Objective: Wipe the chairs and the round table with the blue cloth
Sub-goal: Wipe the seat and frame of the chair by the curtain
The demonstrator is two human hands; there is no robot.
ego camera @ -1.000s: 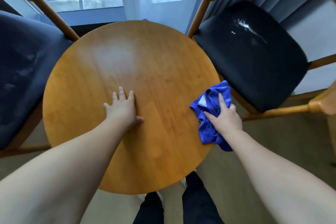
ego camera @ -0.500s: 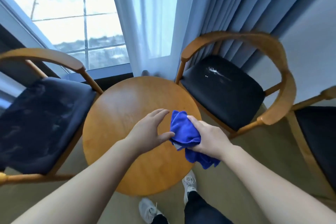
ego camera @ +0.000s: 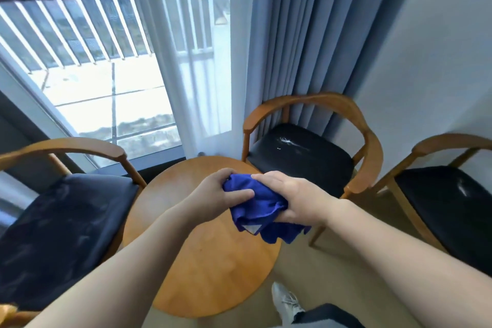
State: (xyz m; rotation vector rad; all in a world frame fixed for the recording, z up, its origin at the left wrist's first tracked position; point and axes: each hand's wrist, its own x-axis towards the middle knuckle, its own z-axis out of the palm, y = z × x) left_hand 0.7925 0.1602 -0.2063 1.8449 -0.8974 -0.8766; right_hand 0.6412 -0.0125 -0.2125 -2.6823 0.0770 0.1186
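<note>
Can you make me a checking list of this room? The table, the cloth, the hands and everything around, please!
Surface: round table, wooden, shiny top.
Job's things: blue cloth bunched up between both hands; left chair, middle chair and right chair, all with dark seats; white smear on the middle seat.
Clutter: nothing seen.
Hands: left hand grips the cloth; right hand grips it too.
Cables: nothing seen.
Surroundings: window, sheer curtain, blue curtain, wall, white shoe on the floor.
</note>
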